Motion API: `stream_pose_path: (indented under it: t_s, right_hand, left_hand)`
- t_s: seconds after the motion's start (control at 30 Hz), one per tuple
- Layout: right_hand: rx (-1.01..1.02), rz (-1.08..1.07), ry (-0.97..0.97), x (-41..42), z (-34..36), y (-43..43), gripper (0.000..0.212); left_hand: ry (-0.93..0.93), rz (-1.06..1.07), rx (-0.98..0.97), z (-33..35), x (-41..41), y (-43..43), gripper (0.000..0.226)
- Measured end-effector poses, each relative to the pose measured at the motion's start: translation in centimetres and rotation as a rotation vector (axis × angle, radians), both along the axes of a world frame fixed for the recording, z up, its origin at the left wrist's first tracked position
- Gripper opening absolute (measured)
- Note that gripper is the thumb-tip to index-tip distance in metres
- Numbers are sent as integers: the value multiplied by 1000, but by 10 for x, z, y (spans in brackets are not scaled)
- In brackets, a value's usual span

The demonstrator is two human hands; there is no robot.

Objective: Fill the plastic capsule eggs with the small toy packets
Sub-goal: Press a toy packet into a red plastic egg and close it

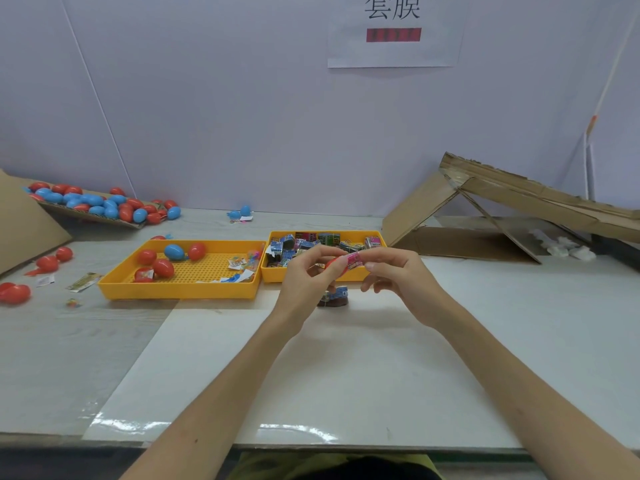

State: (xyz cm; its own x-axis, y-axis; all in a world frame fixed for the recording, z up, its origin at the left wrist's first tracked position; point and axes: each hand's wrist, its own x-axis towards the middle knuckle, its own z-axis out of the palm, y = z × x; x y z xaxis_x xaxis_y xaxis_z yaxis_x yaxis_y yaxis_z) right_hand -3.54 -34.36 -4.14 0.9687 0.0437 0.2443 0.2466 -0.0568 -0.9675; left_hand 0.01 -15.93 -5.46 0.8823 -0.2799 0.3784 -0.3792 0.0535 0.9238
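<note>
Fingers [375, 258] of the right hand [398, 277] are pinching the pink packet [355, 260], its long axis pointing left at the red egg [331, 264] the left hand [306, 277] is gripping.

pale wall [242, 116]: one white paper sign [394, 53] high up, with large black characters above a red bar [393, 35]. grey wood-grain table [52, 358]: one glossy white sheet [311, 375], flat at the near edge. right: brown cardboard [519, 195], propped as a slanted lean-to, with white fluffy wads [564, 249] beneath it. far left: one tilted cardboard flap [24, 223]. far right: thin white strip [588, 161] against the wall.
</note>
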Motion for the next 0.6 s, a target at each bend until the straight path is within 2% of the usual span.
stream_pose_path:
  t_s: [0.13,0.27,0.4,0.6]
  right_hand:
    - [-34,-38,-37,0,-2,-1,27]
    - [-59,-76,-139,-1,-3,2,32]
    - [-42,-135,-205,0,-2,-1,27]
    - [-56,-138,-189,0,-1,-3,18]
  left_hand:
    - [52,-8,-6,-1,2,-1,17]
    - [229,-84,-100,0,3,0,17]
    - [338,-118,-169,1,5,2,11]
    - [308,-159,-148,0,5,4,9]
